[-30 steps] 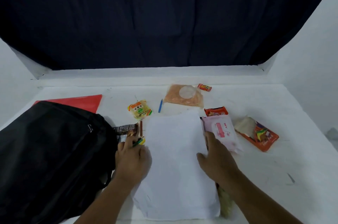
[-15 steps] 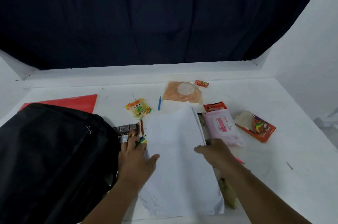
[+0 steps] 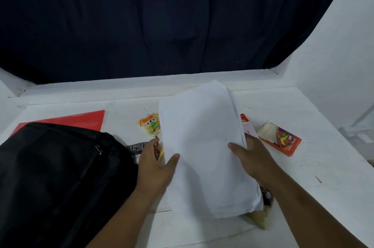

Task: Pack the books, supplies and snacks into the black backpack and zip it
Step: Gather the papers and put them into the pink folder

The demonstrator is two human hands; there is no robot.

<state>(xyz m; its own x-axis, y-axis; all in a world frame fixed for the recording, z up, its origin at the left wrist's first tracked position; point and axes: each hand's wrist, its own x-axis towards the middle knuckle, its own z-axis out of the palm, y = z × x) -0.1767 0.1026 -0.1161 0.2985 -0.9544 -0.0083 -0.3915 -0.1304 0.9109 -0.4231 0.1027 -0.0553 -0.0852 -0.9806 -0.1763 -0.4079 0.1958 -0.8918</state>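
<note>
**Both hands lift a white sheaf beside the backpack**

The black fabric backpack (image 3: 56, 179) lies on its side at the left of the white table (image 3: 313, 187), a small metal zipper pull showing on its upper face. Whether it is open, and what it holds, cannot be told from this view; nothing is seen inside it.

The left hand (image 3: 155, 169) grips the left edge of a large white sheaf of paper or thin book (image 3: 204, 146), thumb lying across the top face and fingers underneath. The right hand (image 3: 251, 158) grips the right edge in the same way, thumb on top and fingers curled behind. The sheaf is tilted, its far end raised above the table and its near end low, near the table.

Visible around it, counted: one flat red folder (image 3: 81, 121) behind the backpack; one small yellow snack packet with an orange label (image 3: 150, 124) just left of the sheaf; one dark, shiny wrapper (image 3: 135, 147) between the backpack and the left hand; one pink-and-white packet (image 3: 247, 128), mostly hidden behind the sheaf's right edge; one orange box with a cream flap (image 3: 280, 138) well to the right; and one pale yellowish packet (image 3: 258, 218) poking out beneath the sheaf's near corner, with something dark just above it that is too hidden to identify.
</note>
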